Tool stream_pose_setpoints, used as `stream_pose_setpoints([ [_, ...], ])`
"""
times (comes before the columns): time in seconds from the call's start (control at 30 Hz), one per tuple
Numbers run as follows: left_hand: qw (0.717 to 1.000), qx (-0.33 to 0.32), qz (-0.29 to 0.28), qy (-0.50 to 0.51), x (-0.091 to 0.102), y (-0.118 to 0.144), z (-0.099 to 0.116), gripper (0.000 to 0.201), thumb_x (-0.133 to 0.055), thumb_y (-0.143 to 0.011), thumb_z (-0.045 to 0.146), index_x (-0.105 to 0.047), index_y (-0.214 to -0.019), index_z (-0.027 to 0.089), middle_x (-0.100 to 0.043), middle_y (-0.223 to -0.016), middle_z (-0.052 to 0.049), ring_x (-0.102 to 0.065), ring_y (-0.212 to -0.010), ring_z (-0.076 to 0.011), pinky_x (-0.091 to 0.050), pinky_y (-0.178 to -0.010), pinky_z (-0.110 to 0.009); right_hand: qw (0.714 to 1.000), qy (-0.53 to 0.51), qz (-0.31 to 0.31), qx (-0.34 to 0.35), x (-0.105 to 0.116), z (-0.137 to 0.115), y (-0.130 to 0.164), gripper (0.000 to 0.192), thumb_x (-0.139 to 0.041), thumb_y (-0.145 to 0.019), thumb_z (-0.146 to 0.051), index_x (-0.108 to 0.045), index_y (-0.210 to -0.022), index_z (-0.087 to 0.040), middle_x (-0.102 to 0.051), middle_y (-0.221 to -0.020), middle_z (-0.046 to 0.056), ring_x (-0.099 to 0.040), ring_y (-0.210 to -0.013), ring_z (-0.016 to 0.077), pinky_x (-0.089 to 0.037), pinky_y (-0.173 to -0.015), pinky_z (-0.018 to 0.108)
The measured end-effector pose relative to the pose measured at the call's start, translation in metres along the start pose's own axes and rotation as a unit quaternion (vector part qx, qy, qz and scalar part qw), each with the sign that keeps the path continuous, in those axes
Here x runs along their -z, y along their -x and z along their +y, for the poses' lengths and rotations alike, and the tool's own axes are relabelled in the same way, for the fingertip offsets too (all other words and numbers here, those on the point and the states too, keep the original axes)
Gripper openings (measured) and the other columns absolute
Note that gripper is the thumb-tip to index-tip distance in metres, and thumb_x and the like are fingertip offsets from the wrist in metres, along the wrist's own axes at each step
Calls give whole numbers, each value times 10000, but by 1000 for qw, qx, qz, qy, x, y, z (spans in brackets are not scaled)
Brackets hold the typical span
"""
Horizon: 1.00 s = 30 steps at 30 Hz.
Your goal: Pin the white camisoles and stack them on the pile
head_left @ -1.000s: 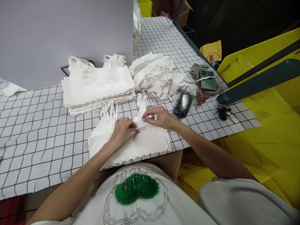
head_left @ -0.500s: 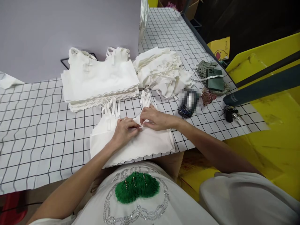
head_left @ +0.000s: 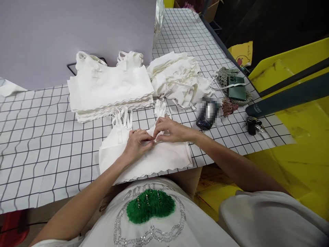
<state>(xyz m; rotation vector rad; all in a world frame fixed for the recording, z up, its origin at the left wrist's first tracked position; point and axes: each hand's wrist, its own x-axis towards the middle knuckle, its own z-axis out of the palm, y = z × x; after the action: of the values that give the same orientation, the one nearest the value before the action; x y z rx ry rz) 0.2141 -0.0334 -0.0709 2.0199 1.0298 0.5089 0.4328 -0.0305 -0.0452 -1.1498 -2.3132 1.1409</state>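
A white strappy camisole top [head_left: 154, 159] lies at the table's front edge, its straps pointing away from me. My left hand [head_left: 137, 142] pinches the top's upper edge near its middle. Right beside it, fingertips almost meeting the left ones, my right hand [head_left: 168, 130] pinches the same edge, with a thin white strip showing at its fingers. Just behind is a neat stack of white tops [head_left: 110, 84] with straps at the back. To its right sits a loose heap of white garments [head_left: 180, 79].
A grid-patterned cloth covers the table [head_left: 46, 151]. On the right lie a dark, partly blurred object [head_left: 205, 120], a green phone-like case [head_left: 236, 88], a reddish hair clip [head_left: 228, 107], keys [head_left: 253, 126] and a dark cylinder [head_left: 288, 94]. A grey panel [head_left: 77, 31] stands behind the stack.
The fingers of my right hand have shifted slightly at the top's edge, and more of the thin white strip shows there. The stack and heap stay put.
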Motion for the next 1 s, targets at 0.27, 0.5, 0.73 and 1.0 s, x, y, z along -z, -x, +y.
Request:
stream_pose_setpoints([
  [0.27,1000,21,3,16,2,0,2,99,-715,-820,308,-751,-766,233,-728,-794,-22,-608,-818,-220,-341,-850,-405,993,19,120,13,-19,8,12,92,-679,-910,-271,-731,-870,-207,-696,-834,49,-533,-964,234,-358,-904,410],
  [0.5,1000,10,-4,7,0,0,1,106,-685,-824,291,-754,-771,231,-717,-782,-23,-596,-813,-221,-337,-849,-411,989,143,13,18,-8,1,11,210,-508,-969,-178,-693,-872,-182,-641,-828,55,-474,-954,238,-257,-1003,585],
  [0.73,1000,9,-8,7,-1,-1,-1,105,-703,-809,292,-729,-727,231,-694,-755,-16,-578,-788,-216,-334,-853,-417,977,194,-68,56,1,-10,-1,212,-494,-975,-154,-656,-839,-167,-595,-801,51,-442,-958,242,-272,-988,634],
  [1.0,1000,-4,-4,-10,-4,0,-2,119,-719,-816,276,-707,-719,207,-683,-733,0,-569,-759,-192,-334,-837,-390,984,156,-68,47,11,-23,-7,209,-492,-986,-158,-633,-833,-151,-598,-822,52,-445,-951,225,-290,-1014,610],
])
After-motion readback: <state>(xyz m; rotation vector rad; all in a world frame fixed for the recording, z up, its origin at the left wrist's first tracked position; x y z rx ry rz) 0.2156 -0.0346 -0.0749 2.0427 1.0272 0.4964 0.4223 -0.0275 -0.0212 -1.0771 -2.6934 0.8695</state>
